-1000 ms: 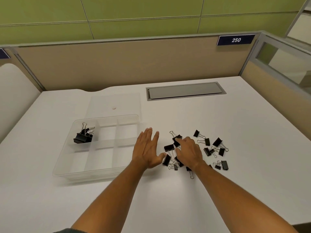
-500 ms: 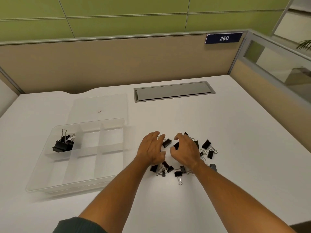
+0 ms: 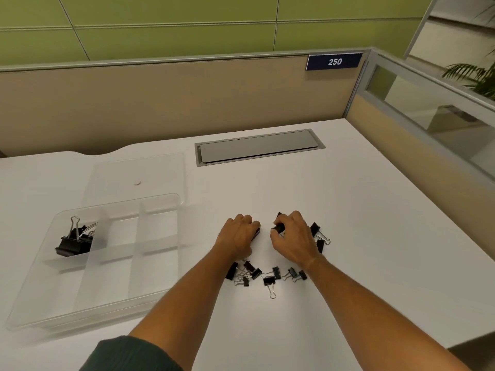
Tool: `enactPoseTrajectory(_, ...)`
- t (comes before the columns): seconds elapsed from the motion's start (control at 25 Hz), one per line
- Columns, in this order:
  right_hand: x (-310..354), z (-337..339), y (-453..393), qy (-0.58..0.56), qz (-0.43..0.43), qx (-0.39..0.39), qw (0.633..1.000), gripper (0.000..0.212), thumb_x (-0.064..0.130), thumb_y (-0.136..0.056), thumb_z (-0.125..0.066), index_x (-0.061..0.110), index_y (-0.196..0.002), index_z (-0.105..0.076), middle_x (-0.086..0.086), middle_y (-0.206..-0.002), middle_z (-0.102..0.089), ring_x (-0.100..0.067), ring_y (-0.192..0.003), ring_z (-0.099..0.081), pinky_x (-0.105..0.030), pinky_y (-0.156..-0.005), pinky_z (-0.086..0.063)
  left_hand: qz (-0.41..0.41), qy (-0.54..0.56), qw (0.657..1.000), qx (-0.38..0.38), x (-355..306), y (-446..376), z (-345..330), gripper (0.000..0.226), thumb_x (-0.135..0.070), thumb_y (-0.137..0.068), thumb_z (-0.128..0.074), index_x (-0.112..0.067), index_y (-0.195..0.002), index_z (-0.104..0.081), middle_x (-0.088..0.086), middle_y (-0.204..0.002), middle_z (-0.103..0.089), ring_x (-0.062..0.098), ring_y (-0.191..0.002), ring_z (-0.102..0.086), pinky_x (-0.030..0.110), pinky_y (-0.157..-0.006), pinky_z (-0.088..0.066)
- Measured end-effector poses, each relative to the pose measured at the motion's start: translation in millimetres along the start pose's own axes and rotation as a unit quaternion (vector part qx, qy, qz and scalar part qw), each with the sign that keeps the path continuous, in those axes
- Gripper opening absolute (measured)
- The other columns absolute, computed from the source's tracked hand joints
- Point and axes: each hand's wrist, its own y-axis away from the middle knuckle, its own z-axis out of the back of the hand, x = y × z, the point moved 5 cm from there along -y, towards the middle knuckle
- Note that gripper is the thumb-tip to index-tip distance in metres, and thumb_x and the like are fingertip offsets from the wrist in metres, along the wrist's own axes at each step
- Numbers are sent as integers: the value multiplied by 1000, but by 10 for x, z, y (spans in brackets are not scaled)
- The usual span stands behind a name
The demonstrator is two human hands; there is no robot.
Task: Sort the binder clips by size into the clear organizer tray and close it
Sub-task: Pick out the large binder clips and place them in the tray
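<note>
Hands work the loose binder clips (image 3: pixel 267 274) on the white counter (image 3: pixel 375 236): the left hand (image 3: pixel 238 236) is curled over a clip, the right hand (image 3: pixel 292 236) pinches a black clip (image 3: pixel 278 227). Left of them, the clear organizer tray (image 3: pixel 150 298) holds large clips (image 3: pixel 73 241) in its far-left compartment; its lid (image 3: pixel 139 178) lies behind.

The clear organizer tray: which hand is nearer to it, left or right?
Left. The left hand rests on the table just right of the clear organizer tray; the right hand lies farther right, beyond the left one, fingers curled on a binder clip.
</note>
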Motion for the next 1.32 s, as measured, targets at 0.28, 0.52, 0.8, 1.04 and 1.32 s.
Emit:
enactPoseTrajectory(0.28, 183, 91, -39, -14, 32, -49, 998, 19, 26, -85, -62, 14, -99, -57, -3, -91, -58, -18, -82, -56, -30, -71, -50, 42, 145, 980, -133, 117, 131, 248, 31, -25, -76, -61, -11, -103, -54, 4, -94, -59, 21, -86, -53, 33, -75, -48)
enactPoseTrajectory(0.52, 558, 3, -79, -32, 69, -56, 996, 30, 28, -85, -65, 15, -112, -60, -4, -103, -59, -20, -95, -57, -35, -81, -53, 77, 185, 962, -186, 414, 467, 499, 33, -30, -78, -63, -14, -106, -57, 1, -95, -60, 17, -83, -56, 30, -72, -51)
enactPoseTrajectory(0.8, 1180, -216, -73, -37, 116, -62, 991, 27, 26, -88, -63, 13, -112, -62, -4, -104, -63, -20, -97, -57, -28, -82, -48, 113, 196, 950, -215, 918, 985, 648, 34, -28, -83, -63, -13, -113, -59, 3, -104, -59, 17, -94, -56, 24, -78, -47)
enactPoseTrajectory(1.04, 1735, -495, -36, -69, 152, -55, 984, 26, 21, -89, -63, 12, -112, -66, -7, -104, -64, -20, -94, -60, -30, -82, -52, 159, 201, 939, -230, 1499, 1462, 644, 27, -23, -82, -63, -12, -107, -61, 3, -101, -55, 17, -93, -52, 22, -76, -43)
enactPoseTrajectory(1.32, 2158, -847, -42, -70, 159, -39, 984, 22, 21, -88, -61, 13, -109, -66, -4, -99, -62, -19, -91, -57, -27, -79, -49, 248, 207, 921, -217, 2323, 1805, 449, 21, -19, -85, -63, -5, -101, -62, 8, -104, -49, 23, -90, -53, 33, -82, -47)
